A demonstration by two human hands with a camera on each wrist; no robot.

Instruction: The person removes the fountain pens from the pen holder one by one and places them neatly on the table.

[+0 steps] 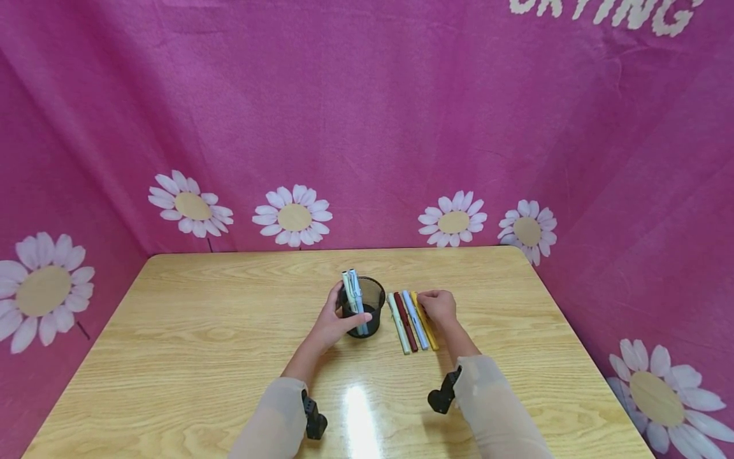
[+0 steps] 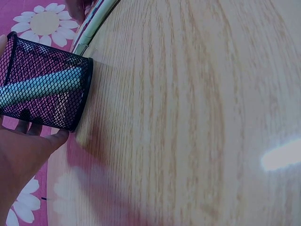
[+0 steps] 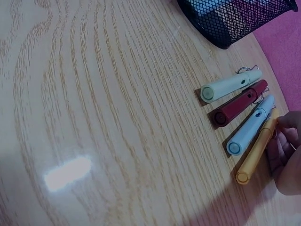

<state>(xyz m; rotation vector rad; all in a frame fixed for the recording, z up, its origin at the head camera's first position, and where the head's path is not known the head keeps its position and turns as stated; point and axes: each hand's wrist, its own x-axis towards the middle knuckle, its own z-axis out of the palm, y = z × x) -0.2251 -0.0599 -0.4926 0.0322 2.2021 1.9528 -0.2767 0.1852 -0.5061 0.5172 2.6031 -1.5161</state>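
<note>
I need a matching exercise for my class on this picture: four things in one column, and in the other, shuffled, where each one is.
Things
1. Black mesh cup
2. Dark red pen
3. Yellow pen
4. Pale blue pen on the table

Places (left and right as in the head view)
A. Third from the left in the row of pens
B. At the right end of the row, touched by the right hand
C. Held by the left hand
D. Second from the left in the row of pens

Right pairs: 1-C, 2-D, 3-B, 4-A
</note>
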